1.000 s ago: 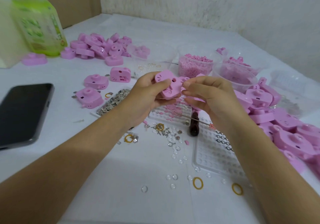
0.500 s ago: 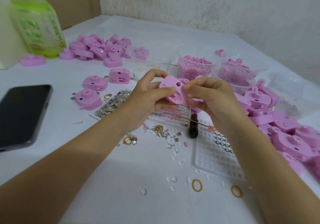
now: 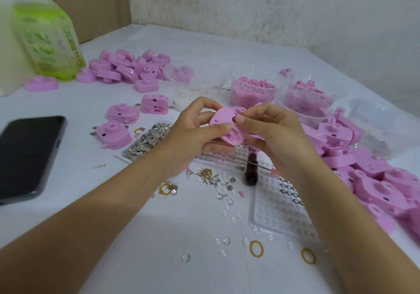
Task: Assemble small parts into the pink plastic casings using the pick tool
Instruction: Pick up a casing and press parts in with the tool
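A pink plastic casing is held up over the table between both hands. My left hand grips its left side, thumb lying along the near edge. My right hand pinches its right side, with a fingertip by the small dark hole on its face. The pick tool, with a dark handle and thin metal needle, lies on the table below my hands, held by neither. Small metal plates lie in a heap at the left; clear lenses and yellow rings are scattered near me.
A black phone lies at the left. Piles of pink casings sit at the back left and along the right. Clear tubs of pink parts stand behind. A clear dimpled tray lies under my right forearm. A green bottle stands far left.
The casing has been turned in my hands so its flat face with the hole shows. Both hands moved slightly lower and kept hold of it.
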